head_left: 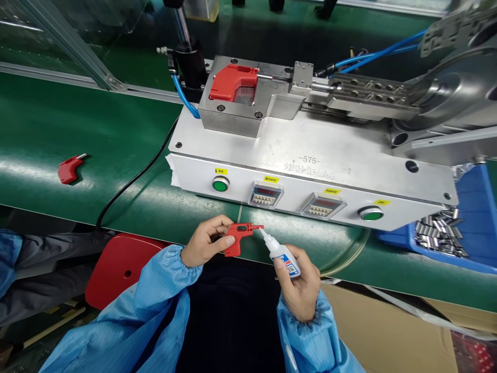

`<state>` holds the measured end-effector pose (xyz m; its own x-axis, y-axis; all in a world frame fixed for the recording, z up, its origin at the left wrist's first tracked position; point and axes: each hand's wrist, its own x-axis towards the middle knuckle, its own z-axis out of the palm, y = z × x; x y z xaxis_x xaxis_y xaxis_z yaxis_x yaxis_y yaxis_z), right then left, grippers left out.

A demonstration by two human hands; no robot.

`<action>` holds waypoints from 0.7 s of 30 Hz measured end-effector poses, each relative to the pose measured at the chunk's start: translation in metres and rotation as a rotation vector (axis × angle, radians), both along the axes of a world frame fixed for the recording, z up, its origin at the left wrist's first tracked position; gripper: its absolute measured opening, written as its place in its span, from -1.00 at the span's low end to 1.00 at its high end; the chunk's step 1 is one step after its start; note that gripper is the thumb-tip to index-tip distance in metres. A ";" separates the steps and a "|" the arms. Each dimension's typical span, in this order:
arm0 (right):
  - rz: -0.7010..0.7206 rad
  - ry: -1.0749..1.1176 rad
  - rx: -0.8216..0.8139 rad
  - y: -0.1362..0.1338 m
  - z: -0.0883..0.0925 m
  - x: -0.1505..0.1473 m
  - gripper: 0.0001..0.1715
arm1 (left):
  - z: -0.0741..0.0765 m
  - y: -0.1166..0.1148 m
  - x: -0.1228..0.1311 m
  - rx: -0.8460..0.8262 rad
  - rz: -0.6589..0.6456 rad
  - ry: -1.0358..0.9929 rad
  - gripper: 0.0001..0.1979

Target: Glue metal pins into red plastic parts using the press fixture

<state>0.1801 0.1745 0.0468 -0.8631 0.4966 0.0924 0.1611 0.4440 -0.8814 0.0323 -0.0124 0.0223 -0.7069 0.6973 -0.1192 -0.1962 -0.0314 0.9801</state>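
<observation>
1. Where the metal machine (310,171) stands on the green bench (58,129), both hands work just in front of its control face, near the front edge of the bench.
2. The left hand (205,241) is in front of the machine's left green button (220,183). Its grip is closed on a red plastic part (238,237): thumb and fingers pinch the downward handle, and the part's short arm points right.
3. The right hand (298,290) is in front of the machine's middle, its grip wrapped shut around a small white bottle (281,254). The bottle is tilted, and its nozzle tip touches the right end of the red plastic part.
4. A second red part (233,83) sits in the metal block on top of the machine, at its left rear.
5. A third red part (70,169), with a metal pin sticking out, lies loose on the bench, well to the left of the machine.
6. A blue tray (473,197) of small metal pins (438,233) lies at the machine's right end.
7. A red stool (120,269) sits below the bench, left of the hands and nearer the viewer than the machine.
</observation>
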 end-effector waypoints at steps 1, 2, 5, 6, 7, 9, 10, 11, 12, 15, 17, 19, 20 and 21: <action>-0.006 -0.020 -0.002 0.000 0.000 0.000 -0.73 | 0.000 0.000 0.000 -0.009 0.002 -0.005 -0.57; -0.010 -0.028 -0.002 0.000 0.001 0.000 -0.72 | 0.000 0.000 0.000 -0.017 0.005 -0.010 -0.55; -0.013 -0.015 -0.003 0.000 0.002 0.000 -0.73 | -0.001 -0.001 0.000 -0.020 0.010 -0.027 -0.54; -0.008 -0.008 -0.002 -0.001 0.002 0.000 -0.74 | -0.001 -0.002 0.000 -0.016 0.011 -0.029 -0.54; 0.000 -0.004 0.001 -0.001 0.002 0.000 -0.75 | -0.001 -0.002 0.000 -0.015 0.011 -0.030 -0.54; 0.006 -0.005 0.016 -0.002 0.001 0.000 -0.75 | -0.001 -0.002 -0.001 -0.023 0.008 -0.027 -0.55; 0.004 -0.010 0.024 -0.002 0.000 -0.001 -0.73 | -0.001 -0.001 -0.001 -0.029 0.008 -0.020 -0.54; -0.005 -0.014 0.029 -0.003 0.000 -0.001 -0.72 | -0.001 -0.001 0.000 -0.034 0.011 -0.011 -0.54; -0.016 -0.018 0.029 -0.003 -0.001 -0.001 -0.71 | -0.001 0.000 0.000 -0.036 0.017 0.002 -0.54; -0.032 -0.003 0.021 -0.002 -0.006 -0.001 -0.70 | -0.002 0.001 0.001 -0.034 0.047 0.054 -0.57; -0.032 0.038 0.025 -0.002 -0.008 -0.001 -0.69 | -0.003 0.001 0.003 -0.031 0.060 0.087 -0.62; -0.033 0.055 0.026 -0.002 -0.007 -0.001 -0.70 | -0.004 0.002 0.004 -0.037 0.074 0.120 -0.67; -0.037 0.042 0.023 -0.002 -0.006 -0.001 -0.70 | -0.004 0.002 0.004 -0.041 0.083 0.136 -0.68; -0.038 0.018 0.019 -0.002 -0.005 -0.001 -0.71 | -0.004 0.002 0.005 -0.044 0.093 0.151 -0.69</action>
<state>0.1789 0.1721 0.0420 -0.8418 0.5267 0.1177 0.1620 0.4547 -0.8758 0.0373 -0.0105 0.0179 -0.7802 0.6245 -0.0356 -0.0448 0.0010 0.9990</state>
